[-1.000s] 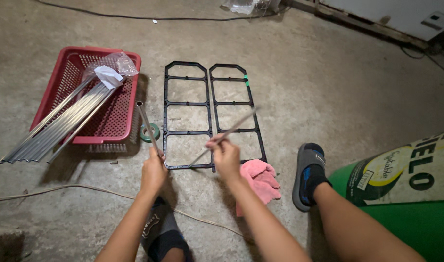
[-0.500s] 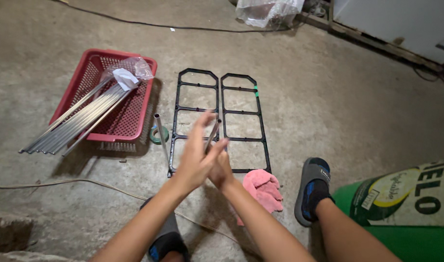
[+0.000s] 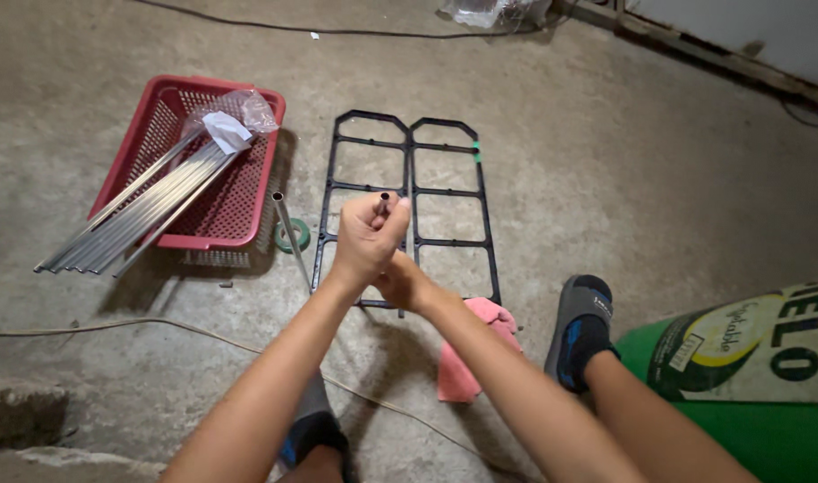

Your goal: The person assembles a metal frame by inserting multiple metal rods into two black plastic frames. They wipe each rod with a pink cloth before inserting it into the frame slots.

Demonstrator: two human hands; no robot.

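Hands have closed since half a second ago, when the palms were flat together: left hand [image 3: 366,234] is now fisted around a thin metal tube [image 3: 385,200], held upright above the black frame [image 3: 409,192]. Right hand [image 3: 400,282] sits below it; its grip cannot be told.
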